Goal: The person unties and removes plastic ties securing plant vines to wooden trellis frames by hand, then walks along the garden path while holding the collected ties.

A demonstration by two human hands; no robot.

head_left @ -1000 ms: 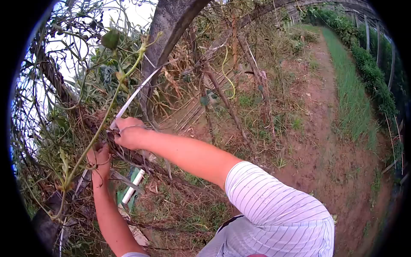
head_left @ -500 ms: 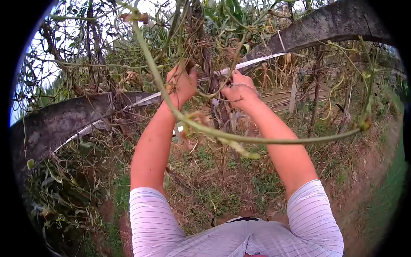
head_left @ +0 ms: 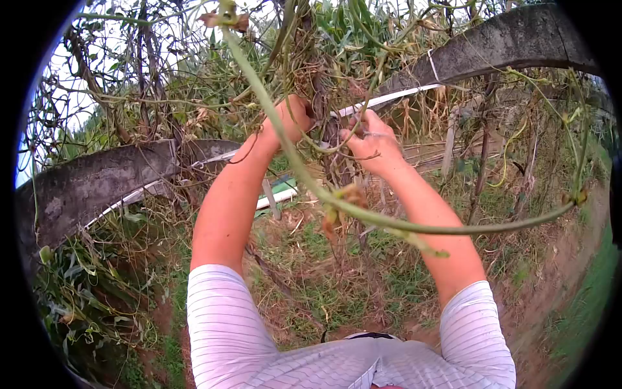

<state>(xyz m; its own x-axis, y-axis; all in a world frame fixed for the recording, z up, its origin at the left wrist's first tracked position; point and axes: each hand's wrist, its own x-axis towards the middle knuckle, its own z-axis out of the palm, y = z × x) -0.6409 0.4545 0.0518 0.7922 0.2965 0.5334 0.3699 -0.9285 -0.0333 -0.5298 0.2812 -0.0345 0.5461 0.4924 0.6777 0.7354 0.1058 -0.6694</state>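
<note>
A tangle of dry, twisted vines (head_left: 317,87) climbs upright in front of me. My left hand (head_left: 290,120) is closed against its left side, with the fingertips turned in behind the stems and hidden. On the other side, my right hand (head_left: 376,141) has thumb and fingers drawn together close to the stems; what lies between them is too small to make out. A white flat strap (head_left: 408,93) runs from the upper right to the vines beside my right fingers. It shows again on the left, below the beam.
A thick green vine stem (head_left: 311,185) arches close before the camera, across both forearms. Weathered grey curved beams (head_left: 103,178) stand left and upper right. Behind are a short post (head_left: 449,144), a white-and-green object (head_left: 278,196) on the ground, grass and corn-like plants.
My left hand has moved a little right and turned, its fingers now deeper in the vines. My right hand has shifted slightly right and down. The view has shifted slightly.
</note>
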